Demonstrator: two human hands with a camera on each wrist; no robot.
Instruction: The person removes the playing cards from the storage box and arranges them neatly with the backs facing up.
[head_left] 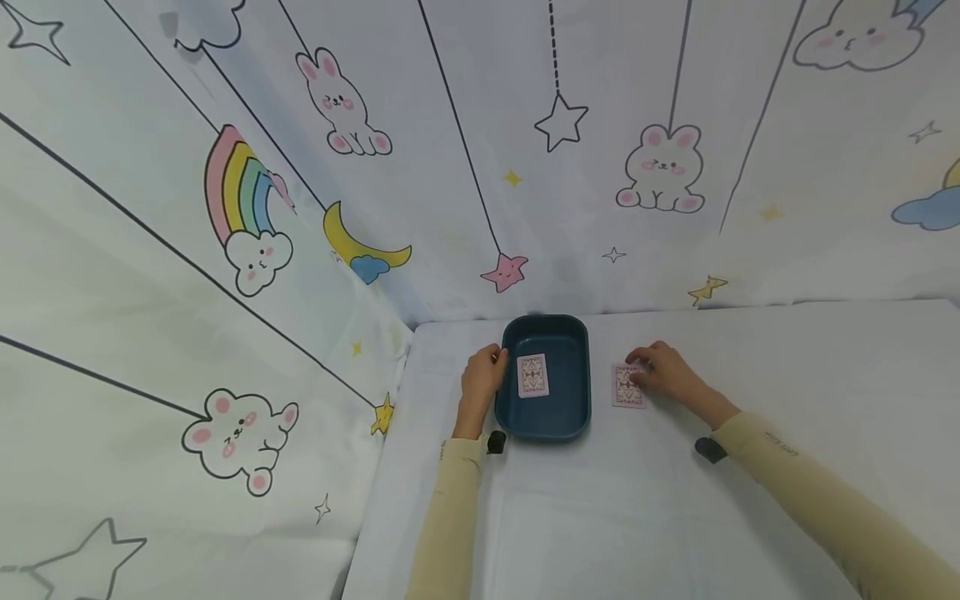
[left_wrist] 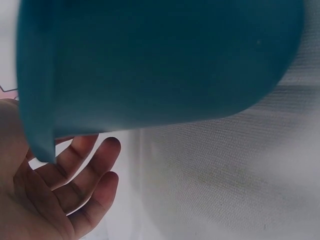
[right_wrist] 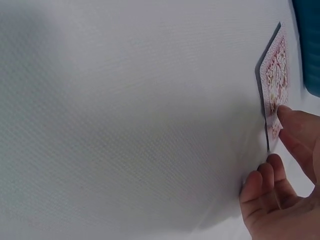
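A dark blue-green rectangular tray (head_left: 572, 367) stands on the white-covered table with one playing card (head_left: 533, 375) inside, patterned back up. At the tray's left rim my left hand (head_left: 482, 379) grips the edge; its fingers (left_wrist: 92, 175) curl below the rim, while the thumb is hidden in the left wrist view. Right of the tray, a second playing card (head_left: 622, 392) lies on the cloth, also back up. My right hand (head_left: 663, 372) is over that card's right side, thumb and index finger at the card (right_wrist: 277, 82), the other fingers loosely bent beside it.
White cloth (head_left: 600, 517) covers the table. Behind and to the left stand white curtains (head_left: 450, 167) printed with animals, stars and clouds. A small dark object (head_left: 496, 442) sits at the left wrist and another (head_left: 709, 450) at the right wrist.
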